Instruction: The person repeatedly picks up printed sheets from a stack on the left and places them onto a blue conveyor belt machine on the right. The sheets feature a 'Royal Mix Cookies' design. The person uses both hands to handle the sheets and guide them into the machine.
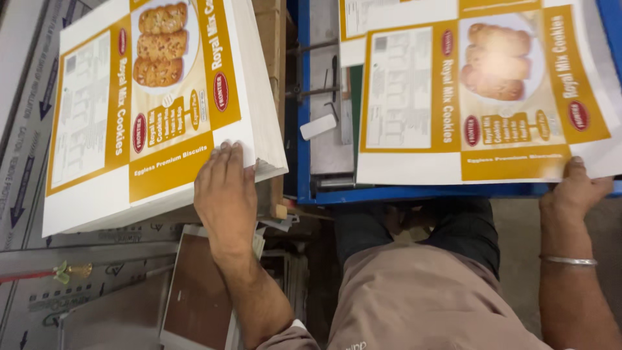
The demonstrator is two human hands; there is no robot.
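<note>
Left hand (225, 194) is being laid flat, fingers extended and together, on the near corner of a thick stack of printed carton sheets (139, 110); nothing is being pinched. Stack is sitting at 10 o'clock on a wooden support. Right hand (573, 191) is being closed on the near edge of a single printed carton sheet (479, 97) at 2 o'clock, fingers curled under, thumb on top. That sheet is being carried on a blue metal machine table (414, 192), over another sheet. A bangle (569, 260) is being worn on the right wrist. A brown board (194, 285) is lying at 7 o'clock.
</note>
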